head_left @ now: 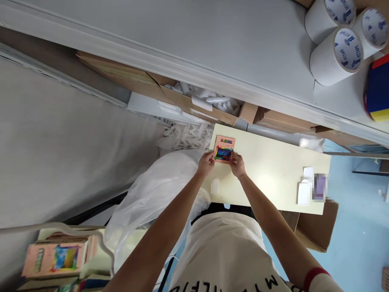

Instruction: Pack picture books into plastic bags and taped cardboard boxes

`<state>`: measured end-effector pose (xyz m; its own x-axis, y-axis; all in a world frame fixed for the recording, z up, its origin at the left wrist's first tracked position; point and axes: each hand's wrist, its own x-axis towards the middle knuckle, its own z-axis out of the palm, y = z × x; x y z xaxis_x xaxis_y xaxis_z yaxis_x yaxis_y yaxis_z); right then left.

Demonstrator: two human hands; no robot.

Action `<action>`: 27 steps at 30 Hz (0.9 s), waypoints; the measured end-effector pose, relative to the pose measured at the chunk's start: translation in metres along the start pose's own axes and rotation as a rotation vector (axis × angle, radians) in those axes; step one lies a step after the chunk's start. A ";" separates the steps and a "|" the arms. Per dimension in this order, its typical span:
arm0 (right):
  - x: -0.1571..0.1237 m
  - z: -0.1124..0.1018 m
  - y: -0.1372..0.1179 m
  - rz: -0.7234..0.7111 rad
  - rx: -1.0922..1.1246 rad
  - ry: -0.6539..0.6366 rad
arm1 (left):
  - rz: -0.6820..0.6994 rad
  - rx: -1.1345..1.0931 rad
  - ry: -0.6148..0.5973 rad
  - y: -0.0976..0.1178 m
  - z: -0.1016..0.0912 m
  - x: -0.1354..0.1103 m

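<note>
A small pink card pack (224,148) with a bright rainbow picture lies on the pale yellow table (273,166) near its far left corner. My left hand (206,163) grips the pack's lower left edge with curled fingers. My right hand (237,164) pinches its lower right edge. Both arms reach forward from my body over the table's near edge.
White paper slips (304,187) lie at the table's right end. An open cardboard box of white pieces (194,103) sits beyond the table. A clear plastic bag (152,198) bulges at the left. Similar pink packs (56,257) are stacked bottom left. White tape rolls (337,52) stand on the shelf.
</note>
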<state>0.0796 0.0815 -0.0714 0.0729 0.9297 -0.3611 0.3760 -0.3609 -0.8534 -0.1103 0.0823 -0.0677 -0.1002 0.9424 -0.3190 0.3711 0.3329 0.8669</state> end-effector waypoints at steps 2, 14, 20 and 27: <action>-0.001 0.000 -0.003 -0.010 0.006 -0.006 | -0.011 -0.025 0.023 0.002 0.001 -0.001; -0.043 -0.108 -0.058 -0.133 0.118 0.252 | 0.226 -0.225 0.329 0.088 -0.005 -0.030; -0.028 -0.249 -0.132 -0.423 0.065 0.557 | 0.490 -0.217 0.287 0.215 0.005 -0.024; 0.022 -0.381 -0.207 -0.602 -0.015 0.672 | 0.673 -0.307 0.021 0.372 0.085 0.005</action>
<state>0.3550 0.2046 0.2400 0.3821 0.8098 0.4452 0.5368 0.1977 -0.8202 0.1060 0.2085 0.2206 0.0387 0.9452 0.3243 0.0839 -0.3265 0.9415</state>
